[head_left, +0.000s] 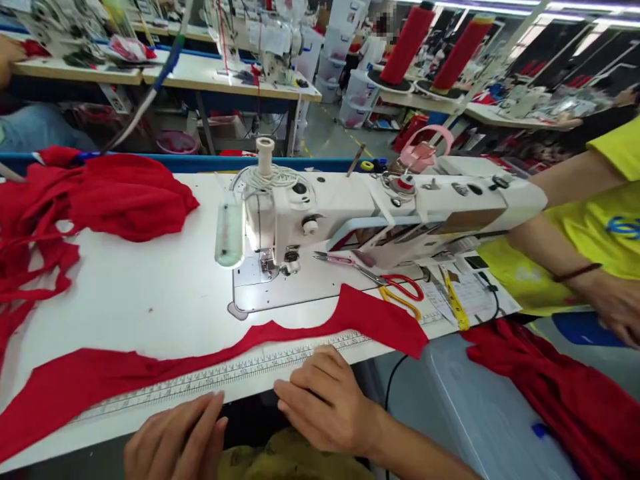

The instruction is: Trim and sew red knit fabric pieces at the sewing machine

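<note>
One white table (150,293) under red fabric (210,360)

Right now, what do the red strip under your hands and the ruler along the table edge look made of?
The red strip looks like soft knit fabric: matte, limp, with a curved cut edge. The ruler looks like thin printed tape or plastic lying flat on the table, pale with fine black markings; which one I cannot tell. The right hand rests on it.
</note>
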Motion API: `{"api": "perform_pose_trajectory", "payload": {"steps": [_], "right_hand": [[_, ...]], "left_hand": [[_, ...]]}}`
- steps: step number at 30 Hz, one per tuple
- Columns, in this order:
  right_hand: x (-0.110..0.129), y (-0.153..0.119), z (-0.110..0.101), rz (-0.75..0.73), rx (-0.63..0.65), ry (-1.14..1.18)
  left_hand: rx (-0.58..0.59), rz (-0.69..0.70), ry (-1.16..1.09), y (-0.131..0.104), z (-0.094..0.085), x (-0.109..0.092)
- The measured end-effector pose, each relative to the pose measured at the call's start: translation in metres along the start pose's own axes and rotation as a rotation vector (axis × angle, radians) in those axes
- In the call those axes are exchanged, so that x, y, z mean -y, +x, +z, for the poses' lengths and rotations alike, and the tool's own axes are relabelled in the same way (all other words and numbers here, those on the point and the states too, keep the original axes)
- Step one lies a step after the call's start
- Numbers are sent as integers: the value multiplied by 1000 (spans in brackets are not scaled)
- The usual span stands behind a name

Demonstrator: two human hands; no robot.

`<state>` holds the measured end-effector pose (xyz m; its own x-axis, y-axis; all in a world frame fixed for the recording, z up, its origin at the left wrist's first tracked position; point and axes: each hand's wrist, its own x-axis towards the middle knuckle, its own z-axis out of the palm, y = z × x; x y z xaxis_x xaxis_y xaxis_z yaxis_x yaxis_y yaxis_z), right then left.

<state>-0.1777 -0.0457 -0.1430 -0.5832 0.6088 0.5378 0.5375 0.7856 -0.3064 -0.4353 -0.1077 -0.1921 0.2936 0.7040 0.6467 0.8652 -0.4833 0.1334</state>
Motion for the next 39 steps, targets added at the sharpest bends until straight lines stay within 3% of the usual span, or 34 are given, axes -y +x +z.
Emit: {"api": "perform_pose_trajectory", "payload": {"steps": [3, 6, 11, 13, 16, 19, 27, 34, 39], "right_hand": [[-3, -5, 0, 98, -26, 65], [-18, 2, 6, 184, -70, 128], [-46, 27, 5, 170, -41, 141], [-52, 31, 6, 119, 29, 104], [-57, 30, 15, 36, 119, -9], [-61, 29, 25, -3, 103, -110], [-85, 46, 21, 102, -2, 63], [-96, 62, 21, -80, 173, -59], [-105, 71, 14, -124, 300, -64]], "left_hand": [[0, -67, -54, 18, 2, -30], [-16, -53, -130, 36, 9, -35], [59, -89, -222, 69, 21, -4], [123, -35, -227, 77, 28, 10], [120, 78, -214, 82, 42, 25], [110, 129, -162, 87, 52, 35], [126, 103, -191, 109, 54, 52], [158, 139, -160, 119, 54, 57], [126, 131, -124, 116, 54, 55]]}}
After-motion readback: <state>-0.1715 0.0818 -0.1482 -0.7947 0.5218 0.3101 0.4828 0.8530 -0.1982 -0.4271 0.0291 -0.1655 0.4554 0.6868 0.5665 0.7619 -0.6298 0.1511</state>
